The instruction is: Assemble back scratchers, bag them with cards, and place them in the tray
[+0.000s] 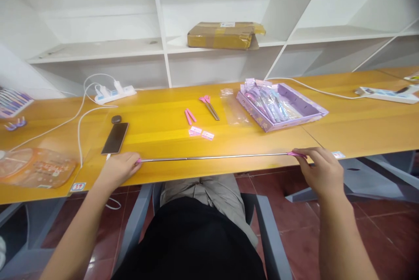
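Note:
A thin metal telescopic back scratcher (212,157) with pink ends is drawn out long and nearly level over the front of the table. Its left end is pinched in my left hand (122,169), and the pink right end sits between the fingers of my right hand (322,169). Beyond it lie two more back scratchers (210,107) with pink claw heads and collapsed metal rods. Two loose pink handles (190,116) rest to their left. Small pink-and-white labels (207,135) lie nearer to me.
A purple tray (304,114) of wrapped pieces stands right, beside a clear plastic bag (235,110). At left are a phone (115,138), a large orange-tinted bottle (39,167) and a power strip (115,94) with cables. A cardboard box (222,35) sits on the shelf.

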